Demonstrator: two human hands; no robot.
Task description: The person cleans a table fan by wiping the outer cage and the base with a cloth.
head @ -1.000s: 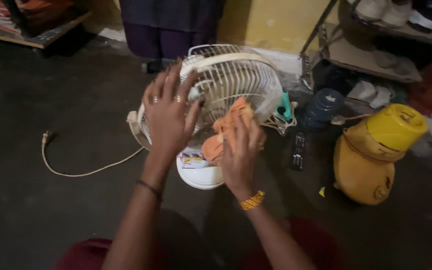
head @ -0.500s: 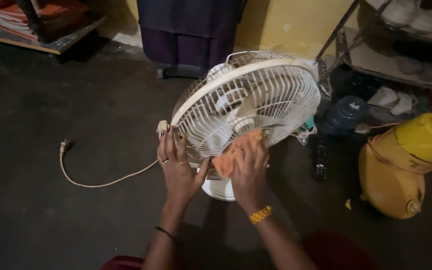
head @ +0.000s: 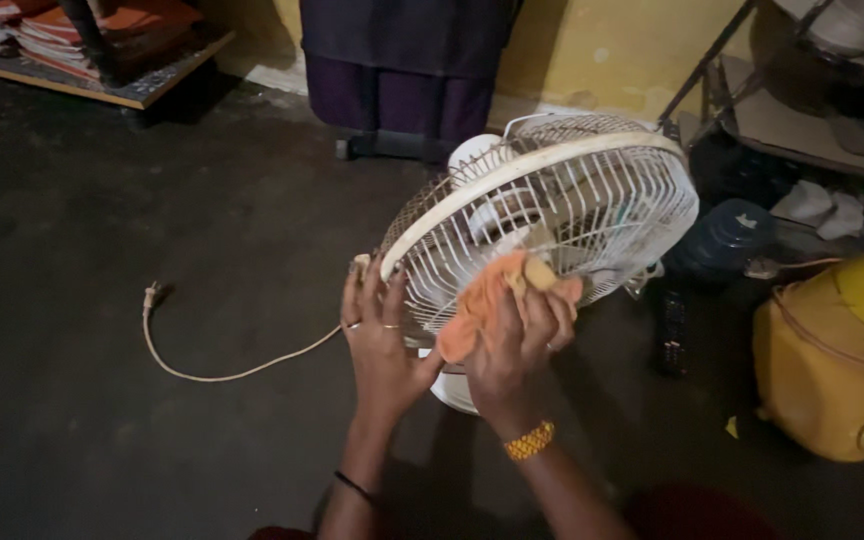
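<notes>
Two bare hands work at a white table fan point(head: 552, 215) that stands tilted on a dark floor point(head: 102, 400). Nearest the camera, the right hand point(head: 512, 350), with a yellow bangle point(head: 530, 441) at the wrist, has its fingers curled around an orange cloth point(head: 487, 300) and presses it flat against the lower front of the fan's wire grille. Just beside it, the left hand point(head: 380, 345) is spread open, fingers apart and pointing up, its palm and fingertips resting on the left rim of the grille; rings show on two fingers and a thin dark band point(head: 354, 487) circles the wrist. Below the hands a round white base point(head: 449, 388) peeks out. From the fan's left side a pale power cord point(head: 232, 372) trails across the floor and ends in a plug lying loose. To the right sits a yellow plastic container point(head: 822, 370), with a dark remote-like object point(head: 674, 333) between it and the fan, though the dim light makes that one hard to tell. Farther back stand a dark purple suitcase point(head: 392, 70) against a yellow wall point(head: 592, 50), a low shelf of stacked books point(head: 102, 30) at left, and a rack with shoes point(head: 832, 70) at right.
</notes>
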